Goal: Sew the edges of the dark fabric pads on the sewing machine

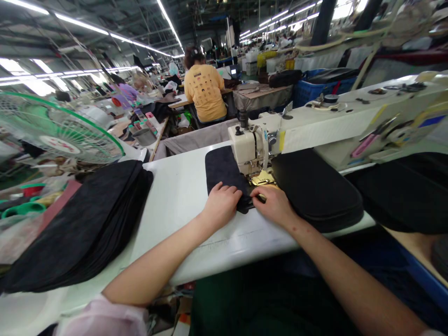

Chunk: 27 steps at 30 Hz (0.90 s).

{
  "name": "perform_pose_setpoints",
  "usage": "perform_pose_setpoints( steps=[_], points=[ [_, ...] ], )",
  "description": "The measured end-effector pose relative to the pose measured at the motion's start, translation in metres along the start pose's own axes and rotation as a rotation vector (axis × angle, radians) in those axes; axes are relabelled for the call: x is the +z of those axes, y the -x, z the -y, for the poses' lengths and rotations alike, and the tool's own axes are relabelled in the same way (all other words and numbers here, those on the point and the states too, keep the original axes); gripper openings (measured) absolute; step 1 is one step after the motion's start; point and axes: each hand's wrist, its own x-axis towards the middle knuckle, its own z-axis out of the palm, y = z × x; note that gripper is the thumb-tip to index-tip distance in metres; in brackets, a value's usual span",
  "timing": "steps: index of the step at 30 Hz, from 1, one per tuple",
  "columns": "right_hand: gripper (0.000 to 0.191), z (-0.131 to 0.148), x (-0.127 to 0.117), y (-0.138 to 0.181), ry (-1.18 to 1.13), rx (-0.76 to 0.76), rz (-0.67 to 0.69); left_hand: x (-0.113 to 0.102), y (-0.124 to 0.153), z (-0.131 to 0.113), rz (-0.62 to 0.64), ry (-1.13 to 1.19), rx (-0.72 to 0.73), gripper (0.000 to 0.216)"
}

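Note:
A dark fabric piece [222, 165] with a rounded corner lies flat under the head of a sewing machine [247, 149]. My left hand [224, 200] is on its near part, fingers bent and closed over the cloth, thumb side toward the needle area. Just in front of the brass-coloured plate [263, 178], my right hand [275, 203] pinches the fabric's near right edge between thumb and forefinger. The needle tip cannot be made out. Right of the machine head, a stack of black rounded pieces [315, 186] lies close to my right hand.
A tall pile of black fabric pieces [87, 219] covers the left of the white table [171, 196]. More black pieces [406, 191] lie far right. Pink-handled snips [366, 143] hang on the machine arm. A green fan [59, 130] stands left; a person in yellow [206, 91] sits ahead.

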Motion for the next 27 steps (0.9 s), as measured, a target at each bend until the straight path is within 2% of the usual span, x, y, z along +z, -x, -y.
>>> perform_pose_setpoints(
  steps=[6, 11, 13, 16, 20, 24, 27],
  points=[
    [0.02, 0.0, 0.0, 0.0, 0.018, -0.013, 0.03, -0.014, 0.014, 0.03, -0.177, -0.091, -0.052, 0.028],
    [0.021, 0.002, -0.003, 0.0, 0.047, -0.089, 0.081, -0.021, 0.03, 0.039, -0.006, -0.03, 0.052, 0.03],
    [0.022, 0.004, -0.005, 0.002, 0.061, -0.136, 0.127, -0.016, 0.028, 0.033, -0.037, 0.036, 0.071, 0.037],
    [0.027, 0.007, -0.011, 0.008, 0.106, -0.209, 0.202, 0.0, 0.015, 0.026, -0.097, 0.195, 0.236, 0.052],
    [0.038, 0.008, -0.019, 0.024, 0.187, -0.248, 0.257, 0.019, -0.003, 0.027, -0.097, 0.299, 0.475, 0.046],
    [0.05, 0.009, -0.024, 0.042, 0.179, -0.177, 0.21, 0.022, -0.009, 0.037, -0.096, 0.283, 0.577, 0.045],
    [0.045, 0.011, -0.026, 0.055, 0.183, -0.147, 0.132, 0.019, -0.012, 0.046, -0.058, 0.242, 0.634, 0.05]
  ],
)
